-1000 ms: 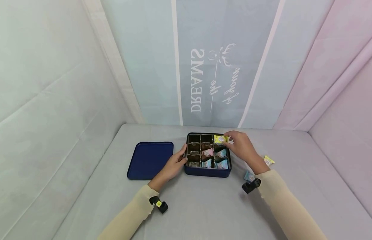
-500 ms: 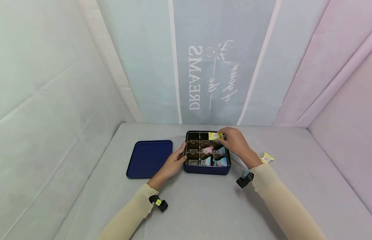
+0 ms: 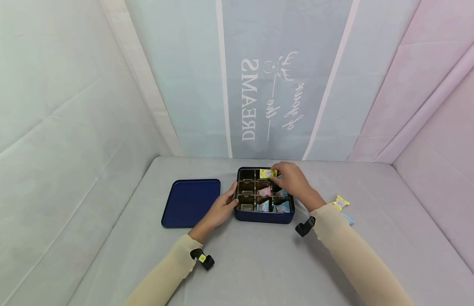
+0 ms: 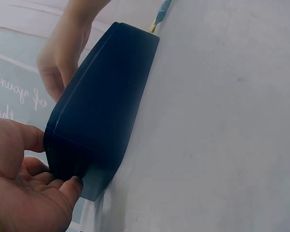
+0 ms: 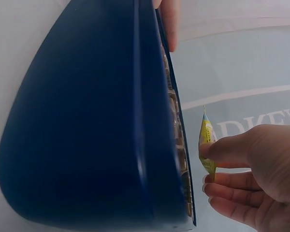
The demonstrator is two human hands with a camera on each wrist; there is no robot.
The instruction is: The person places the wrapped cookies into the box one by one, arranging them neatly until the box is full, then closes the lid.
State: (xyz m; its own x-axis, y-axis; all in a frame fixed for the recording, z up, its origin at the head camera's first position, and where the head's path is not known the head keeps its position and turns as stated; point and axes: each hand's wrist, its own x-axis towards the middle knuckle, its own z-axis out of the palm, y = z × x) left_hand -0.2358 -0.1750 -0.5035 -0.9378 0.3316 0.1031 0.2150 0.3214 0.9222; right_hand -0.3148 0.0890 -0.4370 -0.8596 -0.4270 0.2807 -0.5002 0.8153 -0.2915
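Note:
In the head view a dark blue box (image 3: 264,217) holds a divided tray of small compartments. My left hand (image 3: 221,209) grips its left side; in the left wrist view the thumb touches the rim and the fingers curl against the end wall. My right hand (image 3: 293,182) pinches a yellow wrapped candy (image 3: 266,173) over the back middle compartment. That candy (image 5: 207,133) appears edge-on in the right wrist view, just above the rim. A pink candy (image 3: 264,192) lies in the centre compartment, and several blue candies (image 3: 283,207) fill others. My right hand hides the back right compartment.
The flat blue lid (image 3: 191,203) lies left of the box on the grey cloth surface (image 3: 244,263). To the right are a loose yellow candy (image 3: 340,202) and a blue candy (image 3: 348,218), partly behind my sleeve. A fabric wall (image 3: 198,85) stands behind.
My right hand has carried the yellow candy leftward from the back right compartment to over the back middle one. The left hand keeps its hold on the box.

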